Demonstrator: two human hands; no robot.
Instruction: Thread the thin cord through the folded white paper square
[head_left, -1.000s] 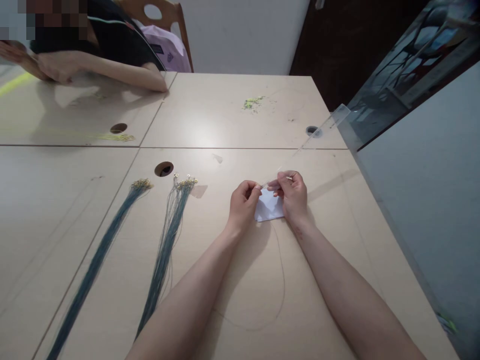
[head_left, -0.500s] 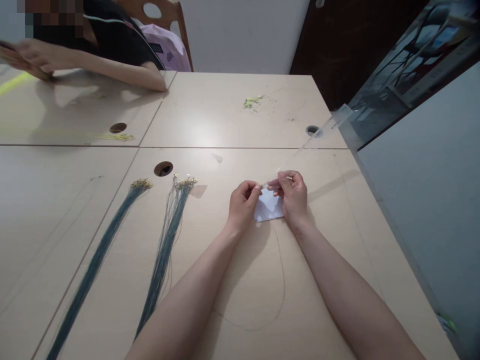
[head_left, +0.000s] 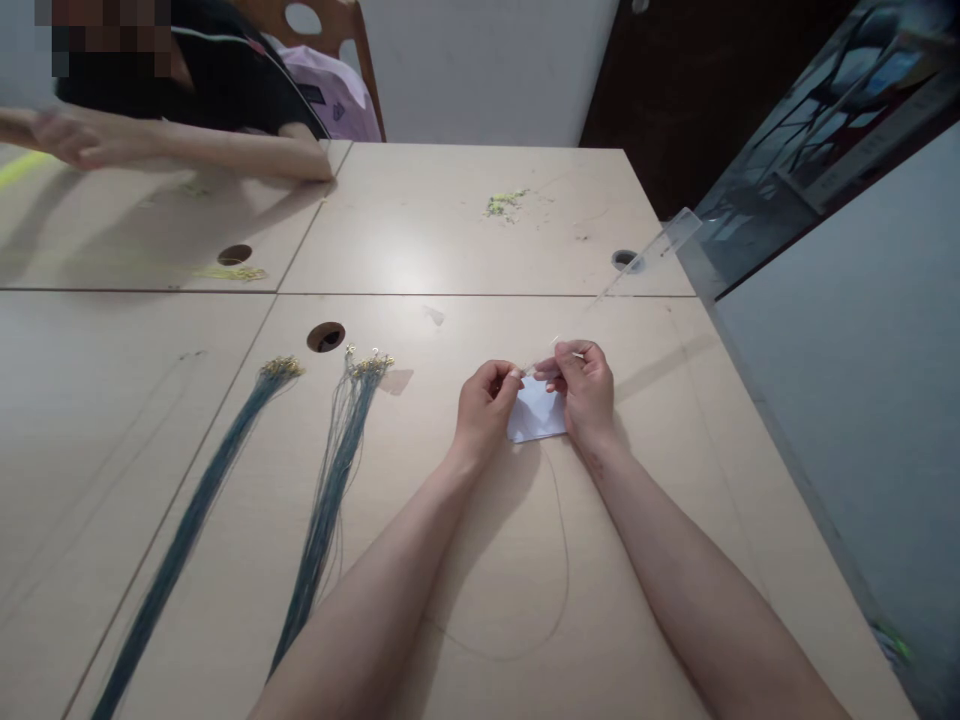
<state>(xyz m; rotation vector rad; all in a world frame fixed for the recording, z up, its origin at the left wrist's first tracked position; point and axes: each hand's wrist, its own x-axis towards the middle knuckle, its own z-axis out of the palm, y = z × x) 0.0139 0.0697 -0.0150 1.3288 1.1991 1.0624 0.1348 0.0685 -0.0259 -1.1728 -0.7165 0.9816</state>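
- The pale tabletop [head_left: 465, 230] carried everything, with a co-worker's arm [head_left: 225, 155] at its far left.
- Two cord bundles [head_left: 330, 490] lay left, well apart from my work.
- My left hand [head_left: 484, 410] and right hand [head_left: 589, 395] each pinched the thread [head_left: 567, 570] tight, just above the paper [head_left: 536, 415].
- I judged that close, steady grips would keep its slack loop from snagging.
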